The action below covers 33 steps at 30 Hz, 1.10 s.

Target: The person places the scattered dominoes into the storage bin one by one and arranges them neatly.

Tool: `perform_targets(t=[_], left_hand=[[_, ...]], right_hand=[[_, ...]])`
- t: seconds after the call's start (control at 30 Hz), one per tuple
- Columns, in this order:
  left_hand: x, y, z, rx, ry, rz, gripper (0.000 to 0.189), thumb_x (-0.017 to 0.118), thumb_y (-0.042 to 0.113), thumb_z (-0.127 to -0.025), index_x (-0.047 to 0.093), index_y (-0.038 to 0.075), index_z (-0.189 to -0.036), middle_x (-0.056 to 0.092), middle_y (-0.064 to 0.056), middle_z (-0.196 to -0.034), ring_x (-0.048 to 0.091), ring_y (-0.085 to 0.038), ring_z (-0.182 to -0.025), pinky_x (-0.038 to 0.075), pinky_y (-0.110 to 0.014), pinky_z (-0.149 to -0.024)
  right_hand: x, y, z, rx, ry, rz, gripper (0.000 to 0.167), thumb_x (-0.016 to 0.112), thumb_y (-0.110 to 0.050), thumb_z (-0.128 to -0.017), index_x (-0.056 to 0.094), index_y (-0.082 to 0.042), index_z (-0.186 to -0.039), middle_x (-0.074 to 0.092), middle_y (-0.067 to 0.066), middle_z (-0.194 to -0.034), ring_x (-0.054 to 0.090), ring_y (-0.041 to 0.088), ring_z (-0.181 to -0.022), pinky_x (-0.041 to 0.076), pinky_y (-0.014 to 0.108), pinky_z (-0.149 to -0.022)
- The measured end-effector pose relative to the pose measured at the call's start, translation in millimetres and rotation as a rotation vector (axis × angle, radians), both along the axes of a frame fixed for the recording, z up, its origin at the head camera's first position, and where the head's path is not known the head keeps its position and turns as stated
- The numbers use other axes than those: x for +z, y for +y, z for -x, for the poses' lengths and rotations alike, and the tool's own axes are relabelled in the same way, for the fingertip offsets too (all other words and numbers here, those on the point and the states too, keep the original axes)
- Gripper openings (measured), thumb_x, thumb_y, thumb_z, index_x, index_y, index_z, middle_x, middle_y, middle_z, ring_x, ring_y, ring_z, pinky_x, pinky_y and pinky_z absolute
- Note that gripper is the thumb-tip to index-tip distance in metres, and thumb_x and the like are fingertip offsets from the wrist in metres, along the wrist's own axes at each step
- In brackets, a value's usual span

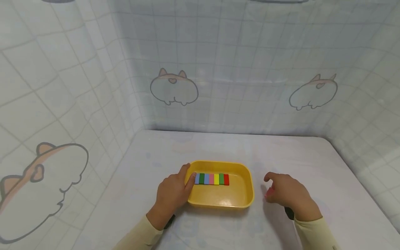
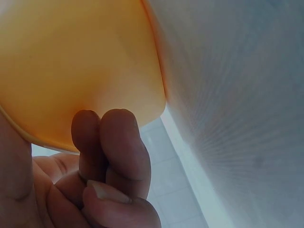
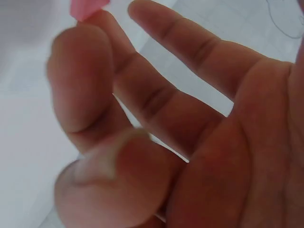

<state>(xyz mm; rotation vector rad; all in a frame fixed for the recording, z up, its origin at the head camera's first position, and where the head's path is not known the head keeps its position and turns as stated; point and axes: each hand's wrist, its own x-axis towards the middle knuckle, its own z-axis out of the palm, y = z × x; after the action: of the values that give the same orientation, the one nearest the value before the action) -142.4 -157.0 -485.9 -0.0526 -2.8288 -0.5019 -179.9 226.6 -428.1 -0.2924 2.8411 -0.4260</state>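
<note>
A yellow plastic tray [image 1: 218,205] sits on the table in the head view. Inside it, a row of coloured tiles [image 1: 211,179] lies side by side: blue, green, pink, yellow and red. My left hand [image 1: 173,191] grips the tray's left end, thumb over the rim. The left wrist view has curled fingers [image 2: 121,142] against the tray's outer wall [image 2: 95,57]. To the right of the tray, my right hand [image 1: 289,192] pinches a small pink piece [image 1: 269,192] at its fingertips. Only part of that pink piece [image 3: 88,7] shows at the top of the right wrist view.
The table [image 1: 175,146] has a pale cover. Behind it and along both sides hang grid-patterned curtains [image 1: 231,93] with animal drawings. A dark band [image 1: 289,213] shows at the right wrist.
</note>
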Motion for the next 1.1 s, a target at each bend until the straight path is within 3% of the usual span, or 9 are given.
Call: perform_targets(t=[0.27,0.77,1.1], left_hand=[[3.6,-0.4,-0.1,0.003,-0.026,0.001,0.060,0.045,0.061,-0.108,0.056,0.018,-0.148,0.056,-0.001,-0.065,0.050,-0.017,-0.052,0.042,-0.034,-0.044],[3.2,-1.9,-0.4,0.013,-0.056,0.004,0.060,0.044,0.061,-0.108,0.054,0.020,-0.150,0.049,0.004,-0.062,0.048,-0.016,-0.054,0.042,-0.033,-0.047],[2.5,-0.6,-0.6,0.026,-0.079,-0.003,0.062,0.040,0.065,-0.108,0.054,0.022,-0.150,0.061,-0.001,-0.072,0.051,-0.017,-0.057,0.046,-0.037,-0.049]], right_hand=[[17.3,-11,11.6,0.031,0.094,0.024,0.049,0.086,-0.020,-0.080,0.068,-0.015,-0.125,0.066,0.001,-0.097,0.057,0.021,-0.081,0.051,0.041,-0.063],[41.7,-39,28.3,0.013,0.200,0.152,0.041,0.085,-0.022,-0.084,0.068,-0.018,-0.121,0.070,-0.003,-0.101,0.059,0.022,-0.087,0.051,0.037,-0.064],[36.5,-71,30.8,0.015,0.330,0.268,0.039,0.089,-0.027,-0.084,0.073,-0.017,-0.118,0.072,-0.001,-0.107,0.064,0.028,-0.103,0.056,0.050,-0.083]])
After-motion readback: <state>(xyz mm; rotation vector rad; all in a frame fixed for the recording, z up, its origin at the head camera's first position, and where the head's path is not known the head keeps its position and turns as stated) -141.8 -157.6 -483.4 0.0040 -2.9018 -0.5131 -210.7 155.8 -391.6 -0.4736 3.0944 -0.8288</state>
